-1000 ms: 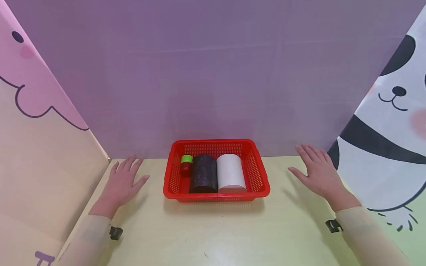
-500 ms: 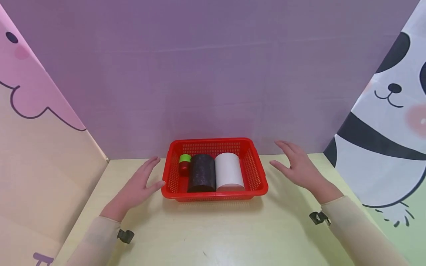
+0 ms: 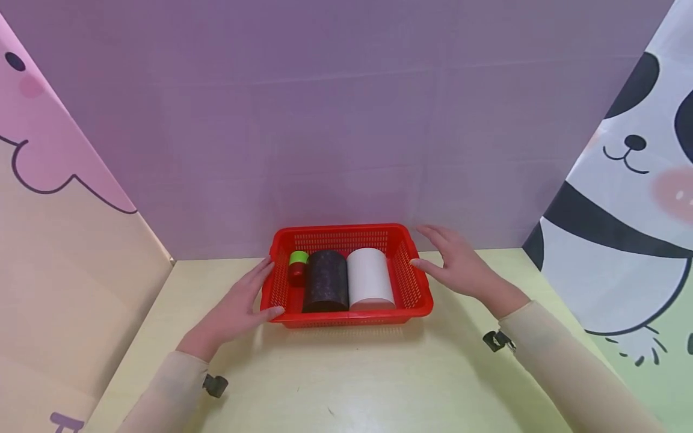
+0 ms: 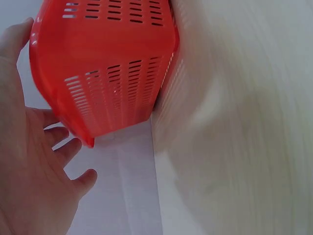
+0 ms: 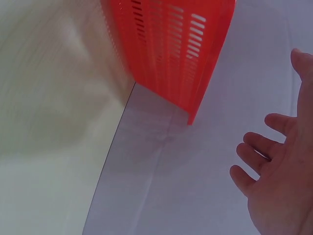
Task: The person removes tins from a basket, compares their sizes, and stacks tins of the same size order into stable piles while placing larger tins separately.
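A red plastic basket [image 3: 346, 317] with slotted walls sits at the back of the table. Inside it, from left to right, lie a small red container with a green cap [image 3: 298, 270], a dark speckled cylinder [image 3: 326, 281] and a white cylinder [image 3: 370, 276]. My left hand [image 3: 235, 313] is at the basket's left rim, thumb over the front corner and loosely bent fingers right by the side; the left wrist view has its fingertips partly behind the rim. On the other side my right hand [image 3: 460, 267] hovers beside the right rim, fingers relaxed, apart from it in the right wrist view.
The pale wooden table [image 3: 346, 379] extends in front of the basket. A purple cloth wall [image 3: 346, 120] rises right behind it. Printed side panels stand left and right, a panda [image 3: 622, 240] on the right one. Each sleeve carries a small black wrist camera [image 3: 215, 385].
Both hands have moved inward from the table's sides toward the basket. The left has reached its rim; the right has come close to it. Basket and contents have stayed in place.
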Tool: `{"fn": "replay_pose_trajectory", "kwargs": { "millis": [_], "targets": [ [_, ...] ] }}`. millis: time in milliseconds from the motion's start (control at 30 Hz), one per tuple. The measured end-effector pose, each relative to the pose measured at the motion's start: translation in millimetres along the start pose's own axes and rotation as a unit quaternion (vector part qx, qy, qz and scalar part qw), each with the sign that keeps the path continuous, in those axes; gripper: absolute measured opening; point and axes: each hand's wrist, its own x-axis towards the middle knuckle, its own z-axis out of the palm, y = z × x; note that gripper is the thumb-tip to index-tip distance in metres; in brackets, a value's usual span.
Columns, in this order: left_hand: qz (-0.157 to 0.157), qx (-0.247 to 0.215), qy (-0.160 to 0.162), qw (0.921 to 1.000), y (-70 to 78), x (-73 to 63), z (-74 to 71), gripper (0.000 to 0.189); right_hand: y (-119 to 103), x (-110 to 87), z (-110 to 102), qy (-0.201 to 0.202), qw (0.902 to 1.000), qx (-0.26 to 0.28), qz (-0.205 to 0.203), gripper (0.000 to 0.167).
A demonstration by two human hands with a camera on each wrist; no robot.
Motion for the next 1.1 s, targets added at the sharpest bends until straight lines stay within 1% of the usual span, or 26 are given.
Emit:
{"fn": "replay_pose_trajectory", "kwargs": {
  "millis": [200,333,533,667,867,967,1100],
  "targets": [
    [-0.004,-0.023,-0.007,0.9997,-0.9,-1.4,7.6,0.108,-14,14.5,2,-0.023,0.9996,0.005,-0.019,0.084],
    [-0.015,-0.032,-0.009,0.9993,-1.6,-3.9,10.4,0.11,-26,24.6,4,-0.046,0.9987,-0.001,-0.019,0.087],
    [-0.022,-0.044,-0.001,0.9988,-0.8,-4.1,12.8,0.111,-41,41.8,15,-0.083,0.9966,-0.004,-0.002,0.092],
    [-0.018,-0.041,0.007,0.999,-2.6,-3.0,15.5,0.11,-50,50.8,24,-0.108,0.9941,-0.004,0.009,0.096],
    [-0.011,-0.034,0.015,0.9992,-5.8,-2.8,19.7,0.11,-62,60.1,32,-0.167,0.9851,0.013,0.037,0.108],
    [-0.007,-0.032,0.018,0.9993,-7.0,-2.2,21.2,0.109,-65,64.2,36,-0.181,0.9819,0.023,0.052,0.113],
    [-0.004,-0.033,0.02,0.9992,-7.1,-1.3,21.7,0.109,-66,69.8,44,-0.197,0.9769,0.037,0.074,0.113]
  ]
}}
